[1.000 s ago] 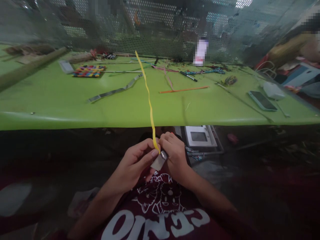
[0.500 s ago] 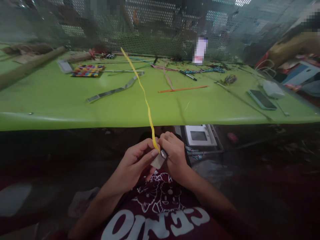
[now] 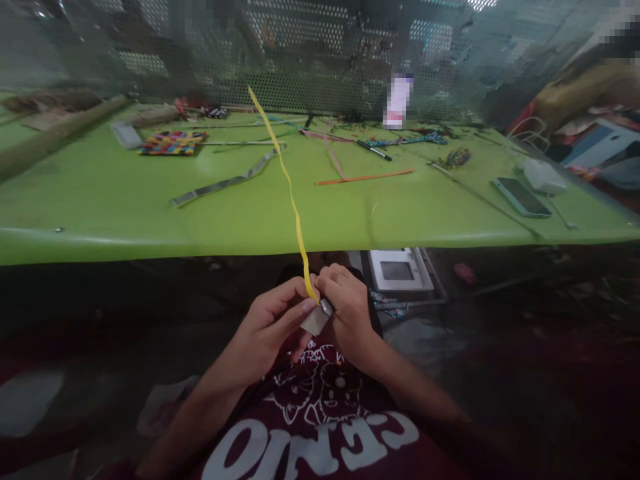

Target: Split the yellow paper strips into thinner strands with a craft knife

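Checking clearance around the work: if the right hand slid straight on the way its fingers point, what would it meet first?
The right hand points leftward, so it would meet the left hand almost immediately; both already pinch the yellow strip.

Yellow strip (image 3: 290, 193); lime-green table (image 3: 100, 200); orange strip (image 3: 365, 178); multicoloured checkered mat (image 3: 173, 142); maroon shirt (image 3: 320, 427), white print.

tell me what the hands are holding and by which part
Both hands, left hand and right hand, pinch the lower end of a long yellow strip, along with a small grey piece between the fingertips.
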`<state>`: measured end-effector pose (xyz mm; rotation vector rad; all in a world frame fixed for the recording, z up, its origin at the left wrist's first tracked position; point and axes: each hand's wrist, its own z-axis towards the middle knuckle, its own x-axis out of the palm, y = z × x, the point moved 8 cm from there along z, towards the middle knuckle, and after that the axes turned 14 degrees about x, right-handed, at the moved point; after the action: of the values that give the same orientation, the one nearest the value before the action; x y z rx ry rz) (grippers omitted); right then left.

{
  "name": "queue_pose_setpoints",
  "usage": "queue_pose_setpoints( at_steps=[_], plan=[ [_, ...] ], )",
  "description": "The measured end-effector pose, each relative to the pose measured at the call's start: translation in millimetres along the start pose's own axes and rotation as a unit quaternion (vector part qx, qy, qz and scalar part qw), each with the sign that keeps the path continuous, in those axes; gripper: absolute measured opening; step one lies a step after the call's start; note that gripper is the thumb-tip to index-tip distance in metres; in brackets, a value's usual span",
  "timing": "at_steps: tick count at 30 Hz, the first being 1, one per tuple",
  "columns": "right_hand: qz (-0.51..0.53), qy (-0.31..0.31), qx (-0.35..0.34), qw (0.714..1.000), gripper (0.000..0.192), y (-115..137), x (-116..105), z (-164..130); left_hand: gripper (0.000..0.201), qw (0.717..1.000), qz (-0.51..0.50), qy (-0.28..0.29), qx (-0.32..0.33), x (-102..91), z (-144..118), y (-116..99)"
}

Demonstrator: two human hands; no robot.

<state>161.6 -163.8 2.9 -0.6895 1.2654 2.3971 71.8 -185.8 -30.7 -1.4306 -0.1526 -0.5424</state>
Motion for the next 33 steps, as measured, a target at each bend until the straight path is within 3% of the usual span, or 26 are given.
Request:
queue_pose_setpoints(
  at_steps=[33],
  plan=[
    [0.003, -0.021, 0.018, 1.000, 0.031, -2.9, 3.9, -2.3, 0.018, 0.999, 0.028, -0.004, 0.016, -4.0, -4.0, 5.7]
  ],
)
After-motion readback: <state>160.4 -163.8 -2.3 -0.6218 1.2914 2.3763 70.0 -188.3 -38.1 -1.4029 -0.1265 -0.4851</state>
